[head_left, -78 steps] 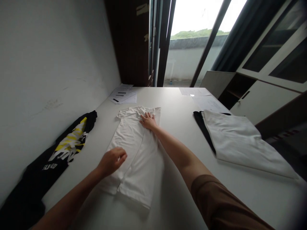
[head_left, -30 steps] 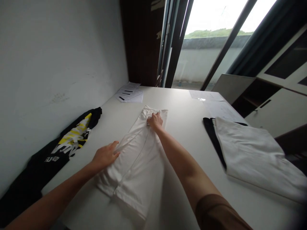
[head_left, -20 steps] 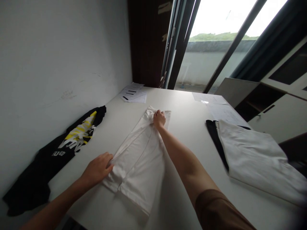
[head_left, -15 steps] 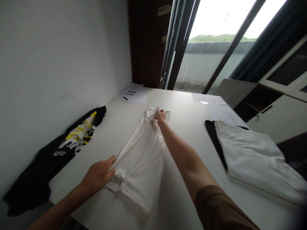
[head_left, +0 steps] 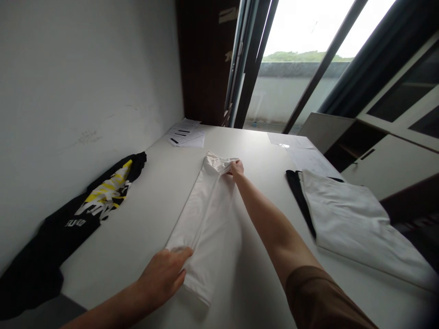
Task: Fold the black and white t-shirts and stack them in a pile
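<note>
A pair of white shorts (head_left: 202, 214) lies lengthwise in a narrow strip on the white table, its gathered waistband at the far end. My right hand (head_left: 236, 168) is closed on the right corner of that waistband, pinching it slightly raised. At the near end, my left hand (head_left: 164, 274) grips the left side of the cloth close to the hem, with index finger and thumb against the fabric. Some fingertips are hidden by the hand and cloth. Soft creases run along the shorts between both hands.
A black garment with yellow and white print (head_left: 106, 187) lies along the wall at left. On the right, folded white clothing (head_left: 350, 219) rests over a black garment (head_left: 300, 196). Papers (head_left: 188, 135) lie at the far left, more sheets (head_left: 298, 148) at the far right of the table (head_left: 154, 201).
My left hand has moved right, bringing the left part of the shorts over, so the strip is narrower. My right hand has shifted slightly right with the waistband corner. The view has turned slightly.
</note>
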{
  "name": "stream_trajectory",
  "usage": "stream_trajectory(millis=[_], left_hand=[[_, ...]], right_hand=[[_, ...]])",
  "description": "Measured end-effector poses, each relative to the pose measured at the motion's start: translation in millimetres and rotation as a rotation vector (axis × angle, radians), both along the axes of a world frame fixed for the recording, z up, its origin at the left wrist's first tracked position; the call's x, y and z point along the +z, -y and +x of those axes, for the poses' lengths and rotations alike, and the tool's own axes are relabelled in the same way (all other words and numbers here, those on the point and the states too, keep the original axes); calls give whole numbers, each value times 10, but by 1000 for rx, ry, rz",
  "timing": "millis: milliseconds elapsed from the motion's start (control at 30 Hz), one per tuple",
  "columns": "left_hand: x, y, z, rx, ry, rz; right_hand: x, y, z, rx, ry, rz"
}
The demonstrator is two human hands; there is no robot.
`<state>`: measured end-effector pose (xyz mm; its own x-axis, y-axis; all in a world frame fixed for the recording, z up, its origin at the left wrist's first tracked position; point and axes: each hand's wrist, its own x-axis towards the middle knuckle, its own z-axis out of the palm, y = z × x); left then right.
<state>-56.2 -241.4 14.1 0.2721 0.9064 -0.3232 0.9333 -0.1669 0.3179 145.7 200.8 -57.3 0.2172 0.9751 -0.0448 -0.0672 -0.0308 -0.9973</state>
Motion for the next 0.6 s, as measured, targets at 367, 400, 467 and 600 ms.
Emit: stream_trajectory(millis=[367, 400, 467, 600], left_hand=[[-38, -21, -283, -7, 92, 292], [-66, -11, -338, -12, 88, 295], [-106, 32, -440, -18, 119, 245], [-169, 124, -566, -30, 171, 101]], right_hand=[[89, 242, 140, -173, 675, -6], [110, 286, 132, -182, 792, 82], [132, 365, 92, -97, 1019, 254], [62, 483, -27, 353, 1211, 352]])
